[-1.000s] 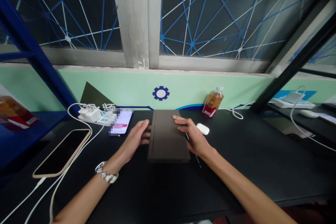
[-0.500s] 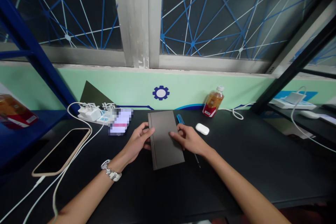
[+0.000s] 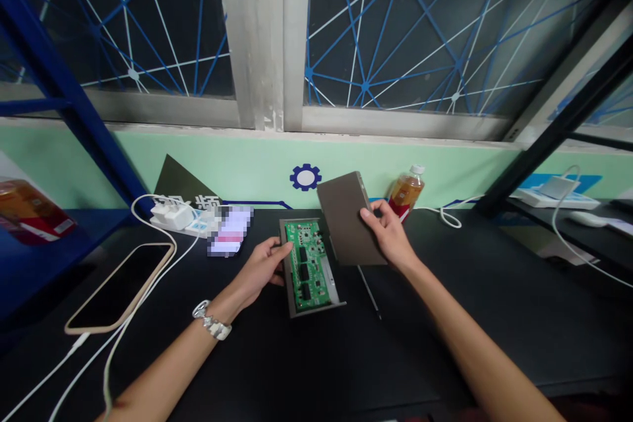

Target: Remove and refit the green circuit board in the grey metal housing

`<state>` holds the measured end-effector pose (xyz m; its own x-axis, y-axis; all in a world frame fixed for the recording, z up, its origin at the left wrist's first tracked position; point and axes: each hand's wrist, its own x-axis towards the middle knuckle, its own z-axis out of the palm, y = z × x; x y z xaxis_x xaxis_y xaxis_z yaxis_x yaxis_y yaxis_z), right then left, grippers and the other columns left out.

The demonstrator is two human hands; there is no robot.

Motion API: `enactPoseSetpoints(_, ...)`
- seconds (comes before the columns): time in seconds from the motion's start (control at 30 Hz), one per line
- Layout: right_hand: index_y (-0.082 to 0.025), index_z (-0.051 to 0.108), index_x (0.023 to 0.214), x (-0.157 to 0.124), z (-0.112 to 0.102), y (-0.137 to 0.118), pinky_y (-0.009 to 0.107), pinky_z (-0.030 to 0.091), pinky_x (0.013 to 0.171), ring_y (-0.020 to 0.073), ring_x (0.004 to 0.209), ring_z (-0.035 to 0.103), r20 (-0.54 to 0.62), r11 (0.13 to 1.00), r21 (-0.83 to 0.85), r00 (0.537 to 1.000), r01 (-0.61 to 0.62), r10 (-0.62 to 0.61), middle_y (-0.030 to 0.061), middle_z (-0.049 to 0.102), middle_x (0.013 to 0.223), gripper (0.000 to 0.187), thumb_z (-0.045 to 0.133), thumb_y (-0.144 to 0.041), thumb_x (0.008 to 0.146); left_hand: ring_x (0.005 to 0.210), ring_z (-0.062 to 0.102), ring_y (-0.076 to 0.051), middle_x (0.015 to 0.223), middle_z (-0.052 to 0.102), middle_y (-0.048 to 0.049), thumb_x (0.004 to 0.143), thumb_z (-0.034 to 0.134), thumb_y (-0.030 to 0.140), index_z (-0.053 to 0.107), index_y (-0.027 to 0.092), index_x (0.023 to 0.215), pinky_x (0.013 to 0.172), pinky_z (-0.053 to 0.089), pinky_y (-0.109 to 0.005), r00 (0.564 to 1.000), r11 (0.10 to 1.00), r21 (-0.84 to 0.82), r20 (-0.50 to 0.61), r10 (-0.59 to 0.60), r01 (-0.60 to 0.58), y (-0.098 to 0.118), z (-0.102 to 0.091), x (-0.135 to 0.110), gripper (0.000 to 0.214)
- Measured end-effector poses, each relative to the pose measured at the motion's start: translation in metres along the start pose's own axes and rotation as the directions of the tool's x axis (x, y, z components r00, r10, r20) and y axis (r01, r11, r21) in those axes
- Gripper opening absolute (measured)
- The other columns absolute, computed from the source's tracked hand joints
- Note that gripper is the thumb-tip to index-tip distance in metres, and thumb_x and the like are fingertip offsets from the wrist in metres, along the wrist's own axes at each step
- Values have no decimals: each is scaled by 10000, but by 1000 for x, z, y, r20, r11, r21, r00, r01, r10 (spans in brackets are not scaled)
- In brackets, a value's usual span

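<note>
My left hand is closed on the left edge of a grey device casing, thumb on top and fingers at the side. Inside the casing lies a green circuit board with several black parts. My right hand grips the flat grey cover by its right edge and holds it tilted, up and to the right of the casing. Under the cover, the thin shaft of a screwdriver shows on the black table; its handle is hidden.
A drink bottle stands behind my right hand. To the left are a phone in a beige case, a second, blurred phone, a power strip and white cables. A black shelf frame rises at the right.
My right hand has lifted the cover off the casing, up and to the right, and the green board now shows. The left hand keeps its hold. The white earbud case is now hidden.
</note>
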<state>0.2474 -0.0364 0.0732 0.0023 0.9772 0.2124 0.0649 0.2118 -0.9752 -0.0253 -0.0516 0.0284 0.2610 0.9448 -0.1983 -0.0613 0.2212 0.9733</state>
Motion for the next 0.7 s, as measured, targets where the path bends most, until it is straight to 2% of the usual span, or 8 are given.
enactPoseSetpoints(0.1, -257, 424, 957, 12, 6, -22, 226, 324, 468, 118, 468, 446, 84, 958, -251, 989, 136, -118, -68, 547, 605, 357, 665, -469, 801, 788, 677, -193, 918, 678, -62, 849, 648, 535, 586, 174, 1067, 526, 530, -239, 998, 997, 83, 55, 1, -6, -7, 5, 3, 427)
enactPoseSetpoints(0.2, -227, 494, 959, 30, 21, -40, 246, 302, 516, 115, 517, 405, 297, 817, -495, 941, 296, -160, -53, 513, 626, 222, 602, -304, 780, 736, 681, -183, 947, 695, -70, 849, 655, 489, 560, 166, 1178, 493, 481, -221, 997, 956, 282, 5, 78, -76, -13, 3, 7, 471)
enactPoseSetpoints(0.27, -215, 506, 938, 44, 34, -44, 263, 308, 552, 125, 562, 429, 400, 690, -605, 901, 398, -169, -34, 518, 665, 252, 619, -272, 720, 607, 651, -169, 840, 693, -46, 850, 653, 430, 527, 157, 1257, 467, 428, -230, 980, 848, 518, -80, 182, -115, -14, 2, 9, 505)
enactPoseSetpoints(0.37, -216, 496, 971, 64, 53, -36, 273, 280, 558, 134, 582, 442, 549, 542, -665, 828, 513, -110, -13, 547, 705, 296, 618, -252, 703, 564, 635, -191, 685, 663, -27, 856, 610, 320, 587, 149, 1167, 501, 370, -261, 933, 558, 825, -123, 337, -93, -10, 3, 7, 356)
enactPoseSetpoints(0.43, -224, 497, 1004, 76, 63, -25, 276, 262, 560, 142, 597, 456, 574, 469, -706, 817, 531, -62, 0, 573, 730, 320, 612, -230, 706, 641, 668, -228, 696, 673, -55, 848, 587, 287, 619, 160, 1034, 541, 366, -281, 919, 406, 911, -102, 380, -67, -6, 6, 5, 227)
enactPoseSetpoints(0.57, -235, 526, 1034, 91, 74, 1, 279, 252, 579, 165, 665, 510, 564, 364, -776, 826, 516, 30, 36, 640, 839, 314, 613, -211, 732, 688, 687, -273, 734, 683, -90, 854, 547, 313, 592, 178, 917, 571, 371, -308, 917, 255, 967, -76, 393, -29, -1, 11, 3, 155)
enactPoseSetpoints(0.7, -237, 566, 1042, 97, 76, 21, 272, 256, 591, 186, 713, 539, 551, 381, -786, 831, 487, 77, 54, 669, 899, 292, 636, -234, 759, 676, 687, -273, 732, 684, -103, 845, 528, 276, 572, 176, 880, 574, 372, -311, 922, 169, 986, -79, 379, 15, -2, 12, 4, 114)
